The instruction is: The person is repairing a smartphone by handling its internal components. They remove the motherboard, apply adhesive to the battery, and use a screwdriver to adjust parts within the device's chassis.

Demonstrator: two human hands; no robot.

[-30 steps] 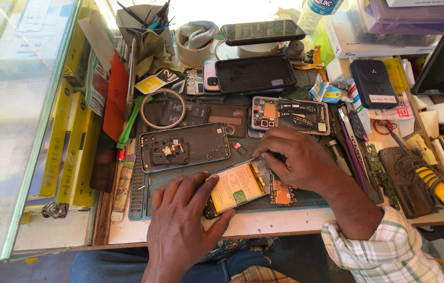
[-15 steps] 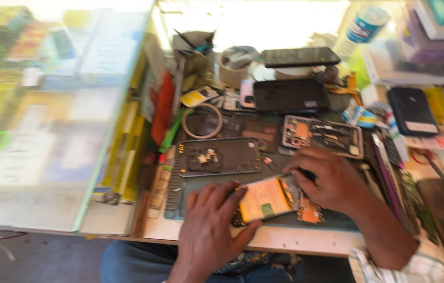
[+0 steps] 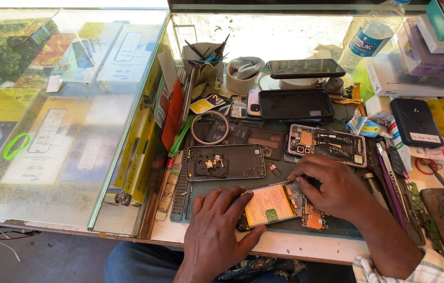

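Counted on the bench: one opened phone with an orange battery (image 3: 270, 205) under the hands; one black back cover (image 3: 226, 162) lying flat just beyond it; one further opened phone with bare circuitry (image 3: 327, 144) to the right of that cover; two dark phones, one in a case (image 3: 295, 104) and one raised on a stand (image 3: 305, 68) behind it; one tan ring (image 3: 210, 128); one cup of tools (image 3: 199, 53); one plastic bottle (image 3: 369, 37) at far right; one black wallet-like case (image 3: 416, 122).

The opened phone lies tilted on the dark work mat (image 3: 190, 199), near the table's front edge, between both hands; the left hand (image 3: 217, 230) lies flat, fingers spread, pressing its lower left corner and edge, not closed around it; the right hand (image 3: 334, 186) curls over its upper right corner, fingertips pinched there on something too small to make out.

Surface: a crowded repair table (image 3: 285, 246) with a pale front edge; a glass display counter (image 3: 65, 131) adjoins it on the left, with boxes and printed cards under the glass; bright daylight falls across the back.
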